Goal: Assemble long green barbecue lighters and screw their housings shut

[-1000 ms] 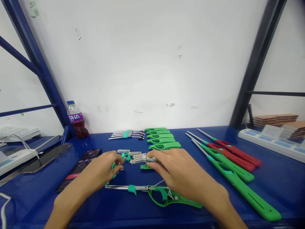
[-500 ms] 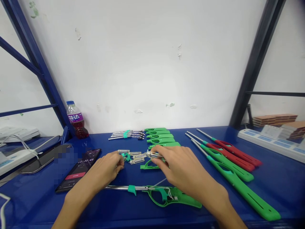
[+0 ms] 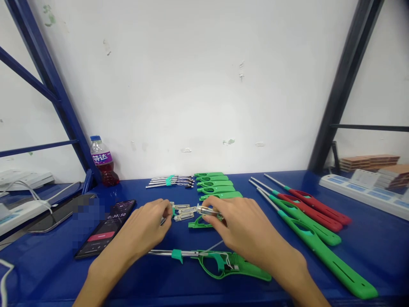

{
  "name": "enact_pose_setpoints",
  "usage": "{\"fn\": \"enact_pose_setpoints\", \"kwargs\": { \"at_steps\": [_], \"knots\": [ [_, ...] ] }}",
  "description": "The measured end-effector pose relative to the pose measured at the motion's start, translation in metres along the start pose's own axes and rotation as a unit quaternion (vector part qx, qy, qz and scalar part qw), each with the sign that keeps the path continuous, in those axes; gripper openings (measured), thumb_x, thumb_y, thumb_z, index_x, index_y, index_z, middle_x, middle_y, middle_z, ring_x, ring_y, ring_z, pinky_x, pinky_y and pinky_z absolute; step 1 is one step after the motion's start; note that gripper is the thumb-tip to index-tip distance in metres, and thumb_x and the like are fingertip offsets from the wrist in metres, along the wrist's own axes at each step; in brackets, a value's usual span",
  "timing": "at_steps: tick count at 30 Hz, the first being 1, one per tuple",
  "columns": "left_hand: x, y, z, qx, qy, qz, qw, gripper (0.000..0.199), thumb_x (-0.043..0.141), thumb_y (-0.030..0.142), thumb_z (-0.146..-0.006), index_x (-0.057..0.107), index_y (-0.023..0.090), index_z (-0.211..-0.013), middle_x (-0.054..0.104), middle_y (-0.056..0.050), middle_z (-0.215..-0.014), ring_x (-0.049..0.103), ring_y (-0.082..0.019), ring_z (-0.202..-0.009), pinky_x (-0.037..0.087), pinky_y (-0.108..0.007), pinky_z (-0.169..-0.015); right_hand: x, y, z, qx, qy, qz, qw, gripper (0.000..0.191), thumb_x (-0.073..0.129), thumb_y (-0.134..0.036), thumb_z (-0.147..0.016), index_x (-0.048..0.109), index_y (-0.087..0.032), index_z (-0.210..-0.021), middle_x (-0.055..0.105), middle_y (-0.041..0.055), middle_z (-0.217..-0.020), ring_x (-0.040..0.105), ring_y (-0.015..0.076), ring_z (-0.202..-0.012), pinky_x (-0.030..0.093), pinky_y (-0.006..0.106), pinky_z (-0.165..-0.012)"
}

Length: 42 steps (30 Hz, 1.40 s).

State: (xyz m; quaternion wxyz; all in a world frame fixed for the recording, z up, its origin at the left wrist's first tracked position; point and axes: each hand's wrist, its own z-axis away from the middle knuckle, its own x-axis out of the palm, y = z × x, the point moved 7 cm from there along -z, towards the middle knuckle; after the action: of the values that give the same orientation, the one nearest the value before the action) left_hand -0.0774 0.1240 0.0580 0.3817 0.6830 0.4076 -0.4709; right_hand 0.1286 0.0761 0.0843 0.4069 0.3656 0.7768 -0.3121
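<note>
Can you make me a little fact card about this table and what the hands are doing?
right hand: holding a clear tube
left hand: curled; can't tell if it holds anything
nearest: open green handle with a metal rod
right side: two red lighters, two green lighters
back left: bottle with a purple label
left side: phone showing a timer
table: blue

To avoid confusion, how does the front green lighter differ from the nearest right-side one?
The front lighter lies open, wires showing; the right lighter looks closed. The front lighter's rod points left; the right lighter's rod slants away leftward. Both are green with metal rods.
</note>
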Motion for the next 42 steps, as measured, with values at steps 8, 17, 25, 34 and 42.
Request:
{"fn": "enact_pose_setpoints", "kwargs": {
  "at_steps": [8,17,25,34,42],
  "knots": [
    [-0.04,0.029,0.022,0.016,0.118,0.244,0.962,0.017,0.064,0.035,-0.09,0.075,0.023,-0.083,0.077,-0.001,-0.08,0.057,-0.014,-0.054,0.043,-0.026,-0.05,0.0,-0.003,0.0,-0.009,-0.008,-0.007,1.0,0.007,0.059,-0.031,-0.107,0.064,-0.028,-0.103,0.063,-0.0057,-0.067,0.056,0.0182,-0.06,0.02,0.033,-0.057],
    [-0.04,0.026,0.017,-0.043,0.159,0.421,0.892,0.026,0.085,0.046,-0.083,0.077,0.023,-0.091,0.077,0.0,-0.068,0.071,-0.018,-0.052,0.049,-0.023,-0.045,-0.002,-0.007,0.001,-0.016,-0.023,-0.013,1.0,0.008,0.06,-0.029,-0.107,0.064,-0.026,-0.101,0.064,-0.0046,-0.067,0.057,0.0183,-0.061,0.021,0.033,-0.057],
    [-0.029,0.032,0.012,-0.077,0.112,0.45,0.883,0.036,0.078,0.055,-0.085,0.082,0.021,-0.094,0.076,-0.004,-0.063,0.056,-0.013,-0.041,0.04,-0.022,-0.038,-0.003,-0.007,0.0,-0.025,-0.008,-0.039,0.999,0.008,0.057,-0.03,-0.109,0.065,-0.03,-0.108,0.071,-0.0061,-0.078,0.063,0.0189,-0.067,0.024,0.034,-0.059],
    [-0.026,0.04,0.011,-0.044,0.096,0.48,0.871,0.028,0.082,0.049,-0.086,0.081,0.021,-0.088,0.074,-0.001,-0.075,0.052,-0.009,-0.049,0.043,-0.02,-0.045,-0.008,-0.008,0.0,-0.031,0.01,-0.063,0.997,0.01,0.056,-0.026,-0.11,0.066,-0.029,-0.109,0.076,-0.004,-0.09,0.068,0.0189,-0.078,0.034,0.033,-0.065],
    [-0.02,0.039,0.01,-0.05,0.058,0.522,0.849,0.033,0.08,0.051,-0.088,0.081,0.018,-0.092,0.072,-0.003,-0.069,0.056,-0.011,-0.049,0.041,-0.02,-0.044,-0.008,-0.007,0.001,-0.029,0.013,-0.085,0.996,0.012,0.056,-0.024,-0.11,0.066,-0.031,-0.112,0.077,-0.0048,-0.095,0.07,0.0188,-0.083,0.038,0.033,-0.07]
  ]
}}
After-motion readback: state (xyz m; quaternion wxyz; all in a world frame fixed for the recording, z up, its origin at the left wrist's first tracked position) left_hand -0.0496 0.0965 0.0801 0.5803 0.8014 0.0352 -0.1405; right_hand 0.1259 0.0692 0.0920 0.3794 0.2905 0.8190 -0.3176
